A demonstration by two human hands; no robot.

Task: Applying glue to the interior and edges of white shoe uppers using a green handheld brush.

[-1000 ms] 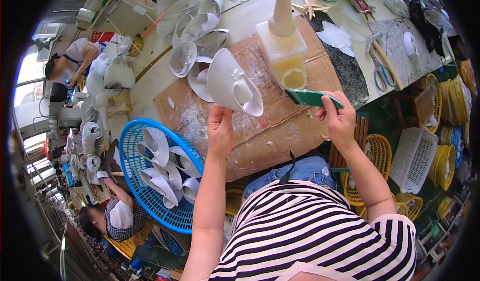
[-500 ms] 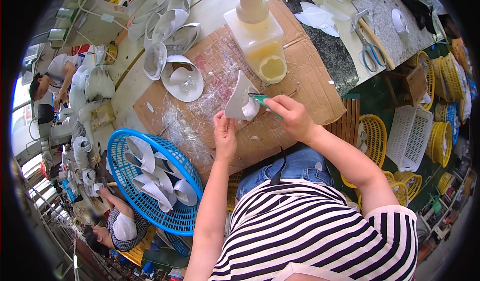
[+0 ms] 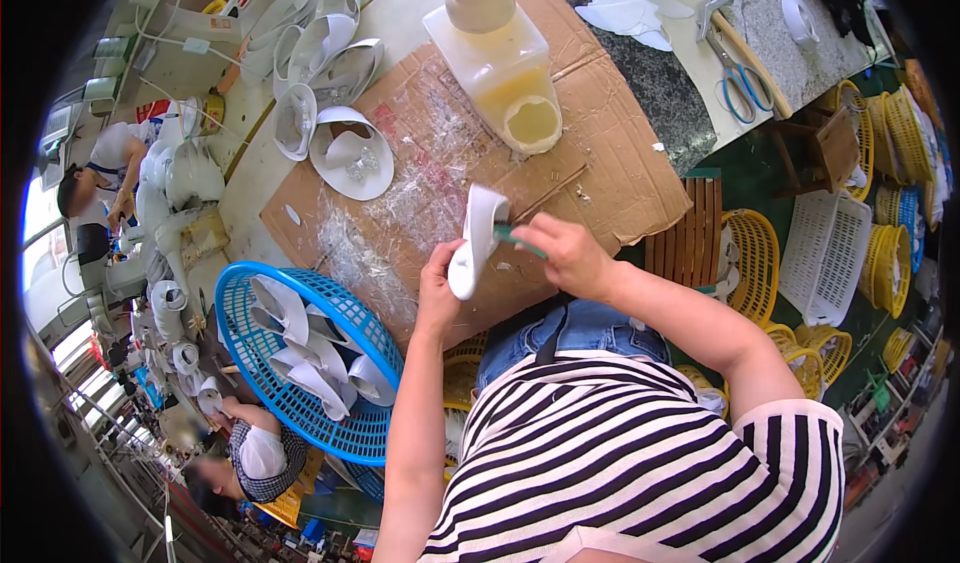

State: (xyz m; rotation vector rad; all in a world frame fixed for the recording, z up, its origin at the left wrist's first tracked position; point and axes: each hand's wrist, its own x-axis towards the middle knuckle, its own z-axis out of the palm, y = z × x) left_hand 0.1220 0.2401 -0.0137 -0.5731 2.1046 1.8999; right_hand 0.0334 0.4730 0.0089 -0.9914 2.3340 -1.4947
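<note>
My left hand (image 3: 440, 288) pinches the lower edge of a curved white shoe upper (image 3: 472, 253) and holds it up over the cardboard sheet (image 3: 630, 178). Closed round a small green brush (image 3: 528, 245), my right hand (image 3: 572, 255) has the brush's tip at the inner side of the upper. Beyond them stands a squarish translucent bottle (image 3: 480, 58) of yellowish liquid, probably glue, with a round opening low on its near side. More white uppers (image 3: 352, 153) sit at the far left of the cardboard.
A blue basket (image 3: 355, 448) of white uppers (image 3: 320, 363) stands at the left. Blue-handled scissors (image 3: 742, 93), a hammer (image 3: 745, 58) and a tape roll (image 3: 799, 18) lie far right. Yellow baskets (image 3: 755, 263) and a white crate (image 3: 828, 263) stand right. Two people work at the left.
My left hand has tilted the upper more edge-on and brought it lower and nearer to me. My right hand has followed down with the brush. The view has shifted slightly.
</note>
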